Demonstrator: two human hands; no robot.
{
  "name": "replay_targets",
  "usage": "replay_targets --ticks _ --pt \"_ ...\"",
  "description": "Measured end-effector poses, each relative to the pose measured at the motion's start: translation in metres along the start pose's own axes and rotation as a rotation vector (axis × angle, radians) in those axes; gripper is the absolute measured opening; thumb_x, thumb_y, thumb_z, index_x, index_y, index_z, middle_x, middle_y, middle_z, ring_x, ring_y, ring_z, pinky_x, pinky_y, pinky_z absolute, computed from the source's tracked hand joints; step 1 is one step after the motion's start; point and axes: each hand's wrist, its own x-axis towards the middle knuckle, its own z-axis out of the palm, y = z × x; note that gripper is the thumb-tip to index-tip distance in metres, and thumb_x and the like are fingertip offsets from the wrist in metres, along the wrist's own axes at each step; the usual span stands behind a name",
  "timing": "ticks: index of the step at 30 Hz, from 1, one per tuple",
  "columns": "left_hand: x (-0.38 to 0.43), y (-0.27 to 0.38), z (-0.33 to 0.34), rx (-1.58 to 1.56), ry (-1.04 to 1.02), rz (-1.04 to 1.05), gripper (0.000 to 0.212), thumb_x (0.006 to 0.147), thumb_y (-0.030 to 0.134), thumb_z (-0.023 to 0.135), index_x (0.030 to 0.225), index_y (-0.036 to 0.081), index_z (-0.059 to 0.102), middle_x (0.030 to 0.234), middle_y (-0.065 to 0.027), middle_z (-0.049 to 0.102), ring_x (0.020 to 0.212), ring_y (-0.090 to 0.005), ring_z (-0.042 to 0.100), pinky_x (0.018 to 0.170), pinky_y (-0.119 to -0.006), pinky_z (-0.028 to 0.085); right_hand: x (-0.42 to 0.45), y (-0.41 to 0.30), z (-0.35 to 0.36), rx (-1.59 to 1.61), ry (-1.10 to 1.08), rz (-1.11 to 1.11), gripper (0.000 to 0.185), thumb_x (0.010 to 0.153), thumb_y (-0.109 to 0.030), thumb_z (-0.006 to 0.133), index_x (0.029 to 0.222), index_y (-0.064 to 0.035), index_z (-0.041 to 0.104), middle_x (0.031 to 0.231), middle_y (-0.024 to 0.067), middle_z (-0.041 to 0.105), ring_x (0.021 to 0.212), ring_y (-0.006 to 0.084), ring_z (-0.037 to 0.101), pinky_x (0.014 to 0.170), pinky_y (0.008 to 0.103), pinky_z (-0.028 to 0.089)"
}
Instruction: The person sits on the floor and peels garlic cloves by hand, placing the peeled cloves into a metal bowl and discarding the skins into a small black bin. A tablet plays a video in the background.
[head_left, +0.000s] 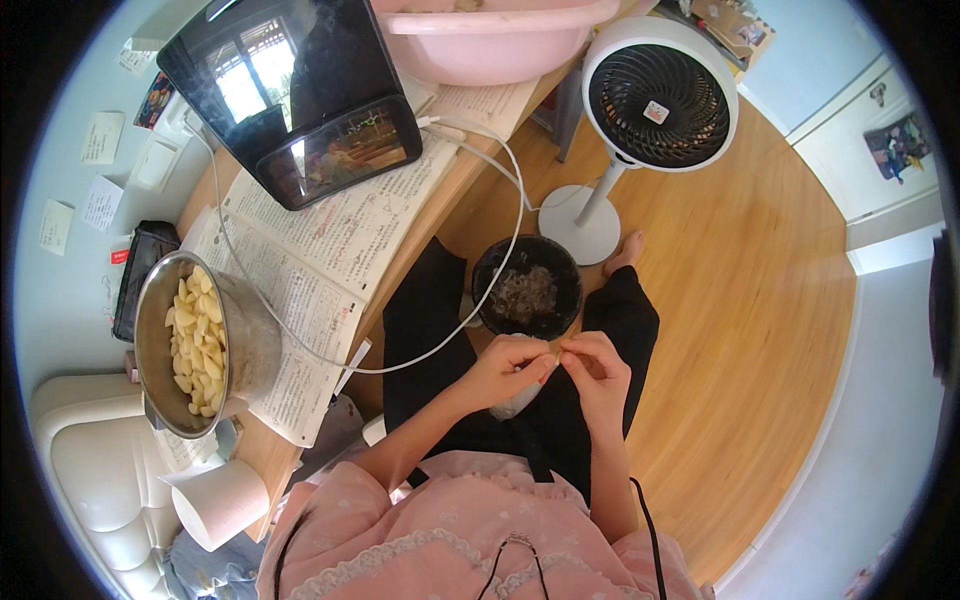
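Note:
My left hand (504, 373) and my right hand (602, 369) meet above my lap, fingertips pinched together on a small pale piece (556, 355), apparently a garlic clove. Fingers cover most of it. Just beyond them, between my knees, a black bin (576, 296) holds a heap of thin, papery skins (525, 292). Below my left hand, a whitish bundle (516, 405) rests in my lap, partly covered; what it is I cannot tell. To the left, a stainless steel pot (259, 352) on the desk holds many peeled garlic cloves (199, 341).
A wooden desk (427, 217) along the left carries open printed books (300, 289), a tablet (247, 67) with a phone (337, 154), a pink basin (495, 45) and a paper roll (225, 499). A white cable (420, 370) arcs near the bin. A fan (660, 105) stands beyond.

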Motion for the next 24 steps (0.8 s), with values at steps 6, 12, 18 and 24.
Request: replay_targets --ticks 6,12,18,24 --pt "0.002 0.002 0.008 -0.052 0.098 -0.066 0.021 0.093 0.011 0.048 0.075 0.001 0.052 0.062 -0.0011 0.049 0.057 -0.008 0.045 0.052 -0.024 0.035 -0.001 -0.015 0.013 -0.069 0.026 -0.005 0.019 0.078 0.006 0.066 0.097 0.0013 0.067 0.104 0.0089 0.06 0.09 0.0163 0.06 0.077 0.0239 0.049" --pt "0.004 0.004 0.003 -0.028 0.006 -0.045 0.021 0.093 0.011 0.047 0.076 0.001 0.052 0.059 -0.0001 0.045 0.054 -0.0088 0.041 0.05 -0.025 0.033 -0.001 -0.01 0.005 -0.036 0.028 0.017 0.017 0.077 0.006 0.068 0.094 0.0015 0.067 0.1 0.0085 0.061 0.091 0.0157 0.06 0.076 0.0237 0.05" --pt "0.001 -0.002 0.004 -0.123 0.02 -0.089 0.024 0.092 0.013 0.049 0.071 0.002 0.049 0.057 -0.0008 0.041 0.051 -0.0098 0.037 0.048 -0.026 0.03 -0.002 0.0 0.009 0.026 0.064 0.001 0.016 0.077 0.006 0.068 0.092 0.0009 0.068 0.096 0.008 0.061 0.089 0.015 0.06 0.074 0.0225 0.049" --pt "-0.003 -0.01 0.006 -0.363 0.048 -0.156 0.023 0.095 0.012 0.047 0.073 0.004 0.048 0.057 0.0034 0.04 0.05 -0.0044 0.034 0.046 -0.022 0.028 -0.008 0.009 0.008 0.015 0.074 0.004 0.017 0.078 0.006 0.068 0.095 0.0006 0.067 0.096 0.0076 0.061 0.083 0.0137 0.06 0.069 0.0221 0.047"
